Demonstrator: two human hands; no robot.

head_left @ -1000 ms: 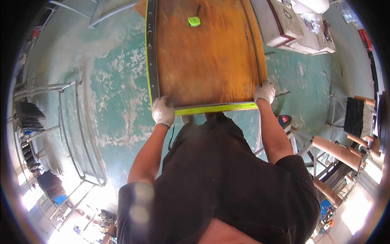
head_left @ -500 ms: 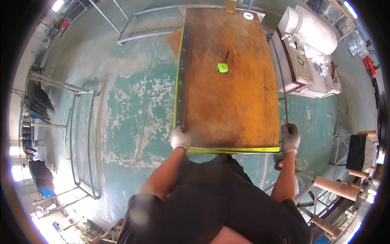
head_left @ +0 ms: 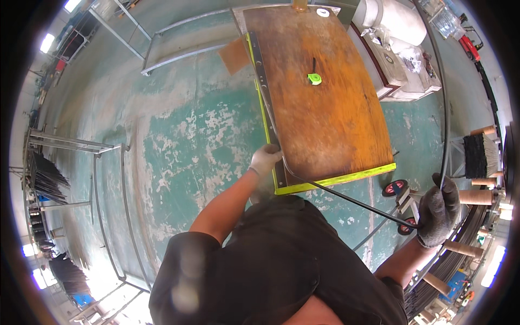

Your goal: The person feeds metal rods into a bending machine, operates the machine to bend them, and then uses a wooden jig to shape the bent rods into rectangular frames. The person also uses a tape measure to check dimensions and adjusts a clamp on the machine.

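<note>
1. Fingers of the right hand (head_left: 439,214): closed around a black strip (head_left: 446,114), held clear of the wooden table (head_left: 330,119), presumably so that slack is taken up
2. Fingers of the left hand (head_left: 265,161): set on the strip's run beside the punched rail (head_left: 262,81), apparently for steadying; gripped or merely pressed, cannot be told
3. Tape measure (head_left: 314,79): placed on the tabletop, well apart from both hands, perhaps for clearance
</note>
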